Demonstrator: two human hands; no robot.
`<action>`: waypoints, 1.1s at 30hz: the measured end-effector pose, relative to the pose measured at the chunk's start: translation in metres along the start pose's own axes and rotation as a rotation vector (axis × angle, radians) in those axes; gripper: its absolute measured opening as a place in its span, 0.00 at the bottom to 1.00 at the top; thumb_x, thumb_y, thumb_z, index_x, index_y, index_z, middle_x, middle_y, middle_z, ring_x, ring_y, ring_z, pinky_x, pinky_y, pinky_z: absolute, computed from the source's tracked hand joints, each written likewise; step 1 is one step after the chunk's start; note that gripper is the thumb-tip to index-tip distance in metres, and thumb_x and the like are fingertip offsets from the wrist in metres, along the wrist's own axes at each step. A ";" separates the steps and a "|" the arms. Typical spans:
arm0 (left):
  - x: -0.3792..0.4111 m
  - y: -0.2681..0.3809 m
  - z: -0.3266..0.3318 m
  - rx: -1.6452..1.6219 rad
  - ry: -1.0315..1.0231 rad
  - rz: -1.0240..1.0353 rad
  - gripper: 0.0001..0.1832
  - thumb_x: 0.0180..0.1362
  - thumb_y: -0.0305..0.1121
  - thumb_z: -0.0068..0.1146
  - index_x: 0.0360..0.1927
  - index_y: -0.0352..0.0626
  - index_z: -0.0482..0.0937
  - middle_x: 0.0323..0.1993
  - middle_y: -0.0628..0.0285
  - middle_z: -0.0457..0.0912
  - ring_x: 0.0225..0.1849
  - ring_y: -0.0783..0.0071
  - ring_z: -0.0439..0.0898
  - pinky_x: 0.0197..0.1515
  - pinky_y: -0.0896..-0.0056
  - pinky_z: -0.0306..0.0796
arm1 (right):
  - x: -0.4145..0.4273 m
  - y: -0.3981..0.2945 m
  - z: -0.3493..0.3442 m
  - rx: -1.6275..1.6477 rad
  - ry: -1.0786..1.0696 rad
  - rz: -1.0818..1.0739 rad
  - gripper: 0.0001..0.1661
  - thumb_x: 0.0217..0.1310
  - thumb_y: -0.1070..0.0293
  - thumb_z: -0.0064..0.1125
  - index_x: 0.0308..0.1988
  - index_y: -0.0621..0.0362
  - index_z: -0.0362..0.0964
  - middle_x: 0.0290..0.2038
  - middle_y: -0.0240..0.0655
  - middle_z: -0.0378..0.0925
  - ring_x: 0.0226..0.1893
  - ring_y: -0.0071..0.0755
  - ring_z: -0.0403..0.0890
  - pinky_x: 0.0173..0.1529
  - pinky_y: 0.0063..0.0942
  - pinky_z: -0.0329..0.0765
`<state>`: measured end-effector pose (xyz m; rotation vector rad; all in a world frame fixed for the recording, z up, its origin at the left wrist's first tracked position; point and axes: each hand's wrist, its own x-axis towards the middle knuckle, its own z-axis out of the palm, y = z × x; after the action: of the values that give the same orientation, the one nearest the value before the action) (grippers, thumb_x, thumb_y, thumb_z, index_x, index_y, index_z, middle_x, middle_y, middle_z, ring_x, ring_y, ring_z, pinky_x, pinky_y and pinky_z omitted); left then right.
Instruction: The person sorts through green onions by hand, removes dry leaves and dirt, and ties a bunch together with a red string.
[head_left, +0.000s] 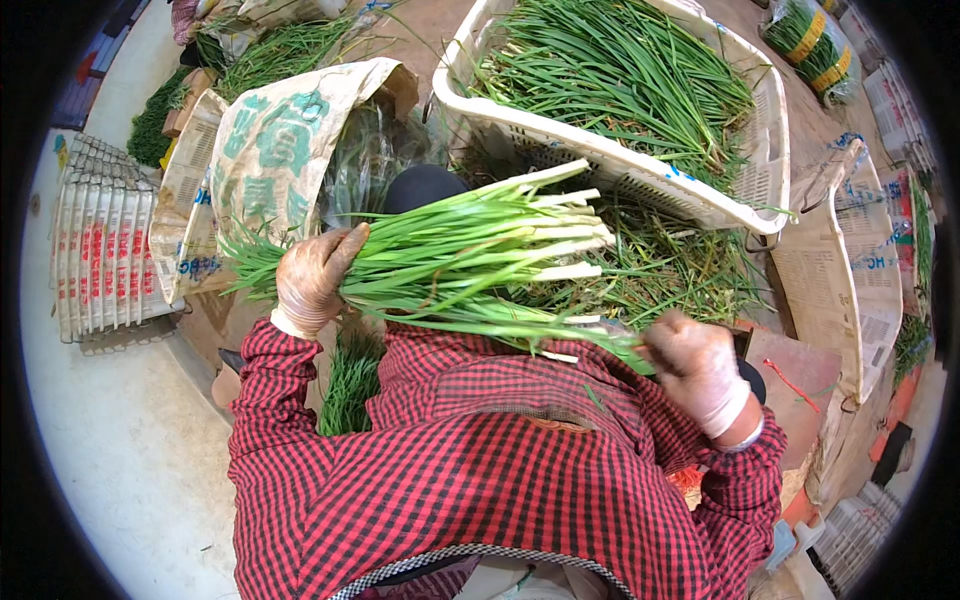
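Note:
A bunch of Chinese chives (480, 247) lies sideways across my lap, its pale cut stems to the right and leaf tips to the left. My left hand (319, 274), in a thin whitish glove, grips it near the leafy end. To the right of the stems, my gloved right hand (694, 367) is closed and blurred by motion. Some loose green leaves (634, 351) run from the bunch's lower edge into its fingers. Trimmed leaf scraps (667, 270) are heaped beyond my lap, below a white plastic crate (600, 161) that holds many more chives (622, 75).
A woven sack (277, 150) with green print hangs over a crate at left. Stacked white crates (112, 247) stand farther left. At right are another crate (825, 277) and a board with a red tie (791, 382). Wrapped chives (814, 49) lie at upper right.

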<state>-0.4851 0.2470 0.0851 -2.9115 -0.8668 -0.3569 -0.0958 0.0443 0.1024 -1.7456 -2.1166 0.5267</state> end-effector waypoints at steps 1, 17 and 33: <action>-0.003 -0.003 -0.001 0.009 0.009 -0.028 0.46 0.28 0.17 0.60 0.61 0.52 0.68 0.42 0.58 0.78 0.38 0.56 0.78 0.38 0.60 0.71 | -0.014 0.017 -0.002 -0.042 0.023 0.048 0.07 0.50 0.69 0.61 0.29 0.56 0.70 0.29 0.36 0.72 0.25 0.43 0.77 0.28 0.34 0.74; 0.001 -0.007 -0.003 0.080 0.014 -0.052 0.48 0.29 0.18 0.63 0.62 0.53 0.66 0.43 0.58 0.77 0.39 0.56 0.77 0.39 0.60 0.71 | 0.073 -0.008 0.054 0.195 0.019 -0.134 0.18 0.50 0.66 0.58 0.45 0.45 0.77 0.42 0.31 0.78 0.39 0.37 0.81 0.40 0.34 0.78; -0.008 -0.004 0.010 0.019 0.057 -0.097 0.49 0.26 0.19 0.64 0.62 0.54 0.66 0.45 0.58 0.76 0.40 0.55 0.77 0.40 0.59 0.70 | -0.022 0.069 0.035 -0.140 0.145 0.451 0.11 0.56 0.60 0.58 0.36 0.53 0.78 0.36 0.38 0.79 0.35 0.44 0.80 0.39 0.35 0.77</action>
<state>-0.4920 0.2474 0.0730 -2.8335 -0.9989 -0.4347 -0.0496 0.0320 0.0376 -2.2819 -1.6978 0.3549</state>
